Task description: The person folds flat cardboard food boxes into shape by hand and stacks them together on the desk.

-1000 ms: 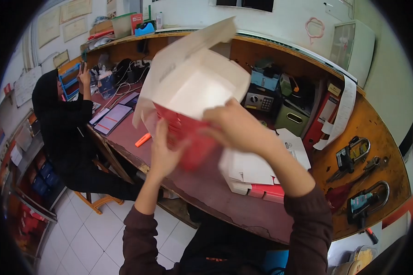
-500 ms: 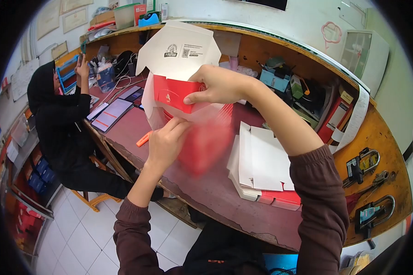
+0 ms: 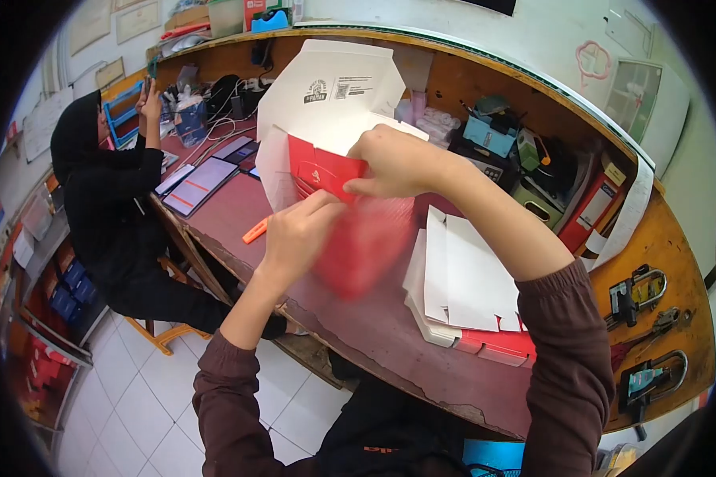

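A red and white cardboard box (image 3: pixel 326 168), part folded with its printed white lid raised, is held up over the table in both hands. My right hand (image 3: pixel 398 163) grips the box's right side, with the thumb on the red front panel. My left hand (image 3: pixel 298 238) is closed at the lower front edge of that panel, its fingertips pressed together against the card. Below my hands the red underside is smeared by motion. Right of the box lies a stack of flattened white and red boxes (image 3: pixel 469 278).
An orange cutter or marker (image 3: pixel 255 230) lies on the dark red table (image 3: pixel 358 338). Beyond it are a tablet (image 3: pixel 201 188) and cables. A person in black (image 3: pixel 111 207) sits at left, hands raised. Padlocks (image 3: pixel 636 296) rest on the wooden end at right.
My right hand and the box have shifted slightly down within the view, and the front panel sits closer against the walls. The whole view has also swung a little to the left.
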The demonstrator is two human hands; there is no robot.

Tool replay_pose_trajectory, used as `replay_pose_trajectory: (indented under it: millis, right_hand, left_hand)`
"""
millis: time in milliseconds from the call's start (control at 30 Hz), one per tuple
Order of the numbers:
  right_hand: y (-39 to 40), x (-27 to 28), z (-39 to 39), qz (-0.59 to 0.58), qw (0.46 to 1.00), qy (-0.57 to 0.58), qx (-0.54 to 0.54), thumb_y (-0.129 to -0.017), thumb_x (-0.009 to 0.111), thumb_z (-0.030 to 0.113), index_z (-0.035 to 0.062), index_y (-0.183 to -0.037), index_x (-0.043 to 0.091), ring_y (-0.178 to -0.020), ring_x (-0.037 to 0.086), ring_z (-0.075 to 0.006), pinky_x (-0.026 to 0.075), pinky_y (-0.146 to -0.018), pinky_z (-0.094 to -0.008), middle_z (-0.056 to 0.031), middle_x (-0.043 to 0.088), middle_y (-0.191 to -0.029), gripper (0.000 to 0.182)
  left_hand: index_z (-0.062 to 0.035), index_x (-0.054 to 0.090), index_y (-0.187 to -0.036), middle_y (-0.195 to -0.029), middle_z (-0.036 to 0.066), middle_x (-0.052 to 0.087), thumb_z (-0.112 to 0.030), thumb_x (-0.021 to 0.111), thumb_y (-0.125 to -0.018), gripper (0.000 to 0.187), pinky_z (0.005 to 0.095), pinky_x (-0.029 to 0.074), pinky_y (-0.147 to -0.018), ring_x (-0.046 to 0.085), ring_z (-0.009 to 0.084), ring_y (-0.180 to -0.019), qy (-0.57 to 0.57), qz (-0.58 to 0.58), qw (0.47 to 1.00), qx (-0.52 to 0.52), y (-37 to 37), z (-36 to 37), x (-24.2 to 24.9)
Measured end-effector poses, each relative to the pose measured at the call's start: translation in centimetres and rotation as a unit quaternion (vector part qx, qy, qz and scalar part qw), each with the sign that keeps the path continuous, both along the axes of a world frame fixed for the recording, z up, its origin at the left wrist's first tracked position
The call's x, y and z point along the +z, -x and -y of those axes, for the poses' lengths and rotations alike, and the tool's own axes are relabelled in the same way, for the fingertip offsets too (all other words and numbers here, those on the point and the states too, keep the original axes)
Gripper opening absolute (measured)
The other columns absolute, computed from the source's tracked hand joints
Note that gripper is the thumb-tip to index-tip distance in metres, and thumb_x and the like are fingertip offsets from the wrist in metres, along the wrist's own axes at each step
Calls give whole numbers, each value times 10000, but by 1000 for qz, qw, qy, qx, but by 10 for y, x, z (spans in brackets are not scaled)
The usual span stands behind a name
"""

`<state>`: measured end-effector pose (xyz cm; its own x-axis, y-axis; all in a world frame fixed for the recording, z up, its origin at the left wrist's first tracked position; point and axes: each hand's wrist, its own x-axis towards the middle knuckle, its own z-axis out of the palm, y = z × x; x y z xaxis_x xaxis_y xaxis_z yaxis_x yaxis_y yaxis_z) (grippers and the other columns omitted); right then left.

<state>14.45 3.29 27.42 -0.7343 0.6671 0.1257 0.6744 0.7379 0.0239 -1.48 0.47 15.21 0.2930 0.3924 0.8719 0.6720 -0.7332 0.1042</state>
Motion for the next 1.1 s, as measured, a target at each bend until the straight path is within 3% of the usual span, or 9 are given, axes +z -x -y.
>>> replay_pose_trajectory:
  millis: [267, 400, 500, 567, 767, 867, 933, 1033, 1100]
  right_hand:
    - [16, -3, 13, 122, 991, -52, -25, -713, 624, 262, -34, -768, 626, -706, 587, -340, 474, -665, -380, -205, 609, -728, 301]
    - [27, 6, -16, 150, 975, 145, -78, -742, 597, 295, -50, -820, 620, -795, 594, -349, 467, -730, -389, -230, 611, -804, 355]
    - [41, -7, -13, 71, 995, -59, -49, -715, 599, 199, -49, -774, 617, -776, 606, -326, 488, -697, -378, -207, 619, -798, 255]
    - [42, -8, -8, 65, 994, -81, -47, -699, 597, 160, -36, -764, 621, -766, 610, -315, 495, -674, -376, -195, 620, -781, 208]
    - [57, -19, -9, 76, 990, -88, -81, -652, 581, 56, 1, -791, 634, -749, 615, -307, 508, -636, -369, -168, 627, -788, 159]
    - [55, -24, -34, 172, 983, -28, -60, -720, 569, 121, -4, -887, 629, -766, 621, -292, 511, -640, -369, -158, 636, -833, 217]
    - [43, -18, -53, 144, 957, 238, -84, -797, 550, 229, -11, -990, 601, -800, 623, -264, 512, -650, -384, -158, 634, -893, 312]
    - [7, 4, -74, -62, 914, 384, -111, -858, 438, 419, 16, -1063, 581, -877, 606, -223, 484, -743, -435, -152, 609, -992, 474]
    - [-13, 4, -98, -22, 976, 68, -206, -878, 371, 440, 54, -1070, 581, -933, 588, -252, 470, -770, -413, -132, 601, -1035, 480]
  left_hand:
    - [-60, 611, -786, -770, 36, 579, -39, 606, -714, 76, 285, 443, -509, 574, 205, -590, 81, 28, 995, -45, 0, -2, 4]
    - [-82, 592, -819, -807, 45, 568, -60, 586, -736, 86, 323, 454, -531, 581, 241, -636, 33, 10, 999, -5, -15, 1, -5]
    - [-114, 550, -901, -885, 55, 537, -57, 523, -738, 175, 338, 465, -536, 581, 244, -703, 30, -31, 998, 35, -12, 2, -5]
    - [-126, 509, -972, -955, 48, 501, -55, 486, -731, 252, 317, 482, -522, 577, 218, -739, 25, -76, 979, 187, -5, -4, -7]
    - [-111, 518, -964, -975, 32, 486, -56, 486, -736, 237, 311, 489, -489, 576, 222, -710, -8, -96, 962, 256, 2, -19, -15]
    - [-108, 521, -982, -972, 33, 491, -65, 503, -728, 259, 307, 484, -476, 579, 216, -704, 1, -103, 960, 262, 4, -21, -15]
    - [-105, 522, -996, -981, 36, 496, -72, 513, -722, 276, 305, 481, -468, 582, 212, -703, -9, -91, 964, 248, 7, -20, -18]
    - [-84, 513, -1057, -1050, 68, 502, -79, 516, -749, 308, 285, 490, -511, 589, 229, -789, -17, -72, 970, 231, 5, -20, -24]
    - [-63, 469, -1136, -1152, 122, 476, -177, 577, -765, 403, 351, 481, -713, 529, 316, -990, -78, 51, 980, 175, -9, -17, -23]
